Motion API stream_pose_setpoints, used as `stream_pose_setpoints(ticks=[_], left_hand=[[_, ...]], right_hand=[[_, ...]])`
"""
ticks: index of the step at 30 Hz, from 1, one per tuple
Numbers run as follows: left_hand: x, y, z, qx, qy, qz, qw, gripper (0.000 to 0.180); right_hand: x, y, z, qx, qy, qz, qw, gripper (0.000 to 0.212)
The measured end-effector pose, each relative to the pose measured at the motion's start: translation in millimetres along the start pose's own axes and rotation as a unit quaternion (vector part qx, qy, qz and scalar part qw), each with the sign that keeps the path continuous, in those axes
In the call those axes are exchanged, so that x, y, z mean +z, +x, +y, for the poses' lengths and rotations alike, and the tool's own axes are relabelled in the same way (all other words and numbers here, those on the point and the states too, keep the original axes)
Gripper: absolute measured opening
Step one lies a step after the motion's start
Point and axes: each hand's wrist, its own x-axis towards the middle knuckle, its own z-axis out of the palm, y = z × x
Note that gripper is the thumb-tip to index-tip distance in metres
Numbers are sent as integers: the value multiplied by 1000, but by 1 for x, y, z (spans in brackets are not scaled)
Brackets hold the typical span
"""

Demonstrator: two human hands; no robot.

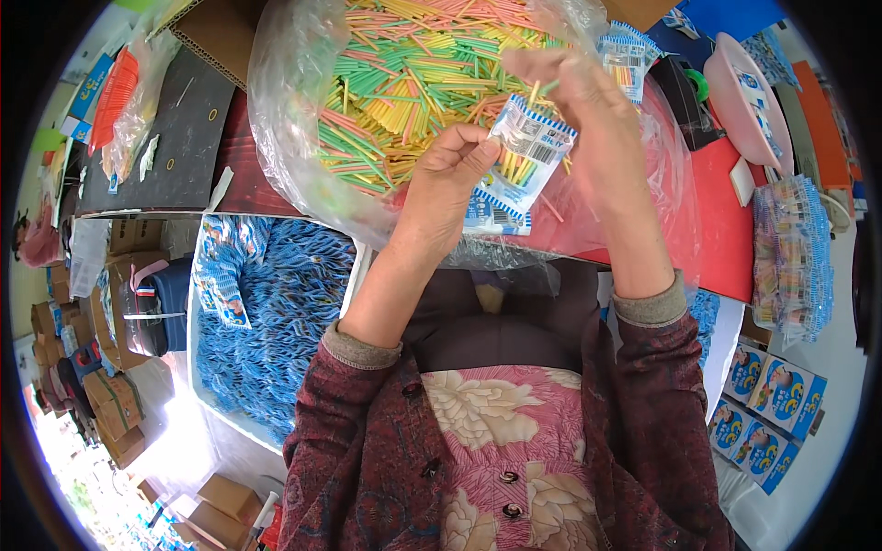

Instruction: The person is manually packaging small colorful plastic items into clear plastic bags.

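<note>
My left hand (450,179) pinches a small clear plastic packet (537,147) with blue-striped edges, thumb on its front. Yellow, orange and pink thin sticks show inside it, and a pale yellow stick (534,94) pokes out at its top. Beside the packet, my right hand (602,115) arches over its upper end; its fingers are smeared by motion, so their hold cannot be made out. Beyond both hands a large clear plastic bag (289,101) lies open, full of loose pink, green and yellow sticks (404,83). Another packet (487,216) lies below the held one.
A box of blue packets (276,321) stands left of my lap. On the right are a pink basin (749,101), a black tape dispenser (684,101), bagged filled packets (792,257) and blue printed boxes (772,399). A cardboard box (216,41) sits at the far left.
</note>
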Motion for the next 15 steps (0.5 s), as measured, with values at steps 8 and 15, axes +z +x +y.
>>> stream_pose_setpoints(ticks=[8, 15], left_hand=[[1, 0, 5, 85, -12, 62, 994, 6], [13, -9, 17, 70, 68, 38, 995, 17]], right_hand=[[-5, -7, -8, 37, -131, 42, 990, 36], [1, -25, 0, 69, -130, 17, 989, 29]])
